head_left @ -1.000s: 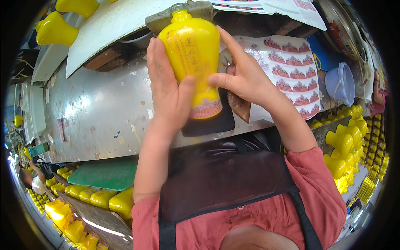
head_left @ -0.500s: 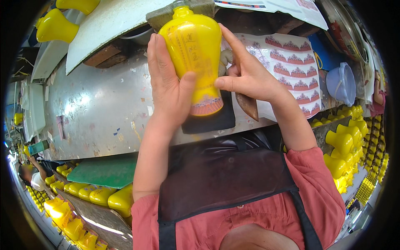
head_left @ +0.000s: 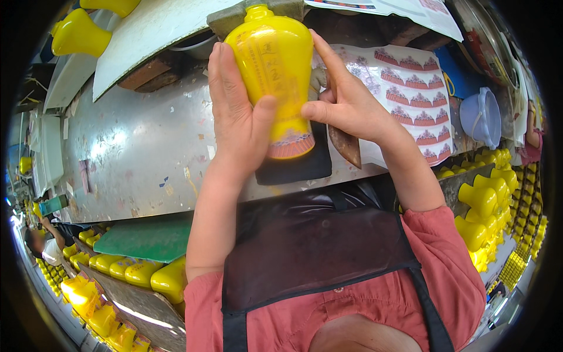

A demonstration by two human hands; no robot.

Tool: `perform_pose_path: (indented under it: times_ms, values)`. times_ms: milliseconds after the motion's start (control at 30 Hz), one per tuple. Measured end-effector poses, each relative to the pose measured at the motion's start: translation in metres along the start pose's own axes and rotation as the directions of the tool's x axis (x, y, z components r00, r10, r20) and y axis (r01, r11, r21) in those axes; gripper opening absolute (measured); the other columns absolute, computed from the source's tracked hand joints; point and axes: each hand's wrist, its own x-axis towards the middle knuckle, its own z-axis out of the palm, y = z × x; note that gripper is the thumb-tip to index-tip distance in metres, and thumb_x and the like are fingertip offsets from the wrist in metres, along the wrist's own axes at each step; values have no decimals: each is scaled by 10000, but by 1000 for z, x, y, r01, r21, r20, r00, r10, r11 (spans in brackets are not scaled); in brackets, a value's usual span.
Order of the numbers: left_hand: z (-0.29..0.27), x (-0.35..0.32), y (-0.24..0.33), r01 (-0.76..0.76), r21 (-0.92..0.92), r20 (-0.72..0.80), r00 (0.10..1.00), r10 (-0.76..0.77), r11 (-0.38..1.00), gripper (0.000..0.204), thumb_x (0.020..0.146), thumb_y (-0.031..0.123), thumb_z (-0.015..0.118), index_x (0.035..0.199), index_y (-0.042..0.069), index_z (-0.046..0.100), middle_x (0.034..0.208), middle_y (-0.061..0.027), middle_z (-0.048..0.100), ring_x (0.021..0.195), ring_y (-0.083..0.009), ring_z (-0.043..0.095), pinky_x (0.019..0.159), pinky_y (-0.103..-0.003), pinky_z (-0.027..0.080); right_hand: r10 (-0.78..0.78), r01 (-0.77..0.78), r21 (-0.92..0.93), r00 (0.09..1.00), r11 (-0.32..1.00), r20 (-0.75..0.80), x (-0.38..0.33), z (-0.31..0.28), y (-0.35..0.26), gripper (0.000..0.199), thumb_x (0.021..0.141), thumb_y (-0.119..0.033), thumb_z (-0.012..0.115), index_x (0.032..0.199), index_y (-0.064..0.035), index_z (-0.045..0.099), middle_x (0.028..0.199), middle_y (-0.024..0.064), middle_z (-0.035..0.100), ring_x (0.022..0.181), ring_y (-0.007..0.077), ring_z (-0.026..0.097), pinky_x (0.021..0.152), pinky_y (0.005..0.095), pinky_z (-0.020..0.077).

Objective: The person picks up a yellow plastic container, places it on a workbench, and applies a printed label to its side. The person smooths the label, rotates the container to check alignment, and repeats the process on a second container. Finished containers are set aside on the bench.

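Clock positions read about the bottle, with the person at six.

Table (head_left: pixel 135 152), metal, flecked with scraps: broad stretch from eight to ten o'clock.

Sheet (head_left: pixel 404 97), pale, printed with rows of pink decals: three o'clock, flat.

Board (head_left: pixel 143 240), green: seven to eight o'clock, below the table edge.

Yellow bottle (head_left: pixel 272 64), glossy, decorated on its upper face, pink band round the foot: in both hands; neck between eleven and twelve, foot between five and six.

Left hand (head_left: pixel 243 114): nine o'clock; forearm rising from seven. Fingers straight, close together, pointing to twelve along the flank; thumb laid over the lower body. Palm side flat to the bottle.

Right hand (head_left: pixel 346 100): three o'clock; forearm slanting in from four. Index finger stretched towards eleven, along the shoulder; thumb pointing to nine, its tip at the narrowed waist; other fingers curled in, partly hidden. Grip: bottle held between the two hands.

Pad (head_left: pixel 293 171), black: six o'clock, showing beneath and past the foot.

Brown pointed piece (head_left: pixel 345 146): four o'clock, just below the right hand; whether held, cannot be told.
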Motion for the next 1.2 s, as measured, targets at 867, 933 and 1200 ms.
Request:
perform_pose_path:
  times_ms: [867, 933, 1200]
  values:
    - [-1, 0, -2, -14, -3, 4, 1000, 14, 1000, 820, 1020, 422, 523, 1622, 40, 118, 1619, -288, 187, 1491, -467, 236, 1217, -505, 223, -77, 78, 30, 996, 997, -36, 1, 5, 2, 1106, 783, -214, 824, 1626, -73, 123, 1135, 186, 649, 732, 170, 605, 694, 306, 525]
    - [-1, -1, -2, -20, 2, 5, 1000, 20, 1000, 815, 1021, 417, 516, 1619, 30, 118, 1618, -292, 187, 1493, -468, 232, 1219, -508, 218, -93, 94, 23, 995, 995, -44, 1, 5, 4, 1104, 782, -212, 824, 1627, -76, 126, 1111, 177, 652, 733, 168, 606, 690, 304, 522]
    - [-1, 0, 3, 65, -30, -3, 998, -66, 997, 884, 957, 394, 581, 1596, -14, 126, 1617, -289, 195, 1493, -464, 223, 1221, -515, 205, 11, -12, 48, 1000, 999, 13, 1, -4, -2, 1061, 841, -282, 820, 1642, -117, 143, 1196, 45, 531, 627, 17, 420, 537, 203, 373]
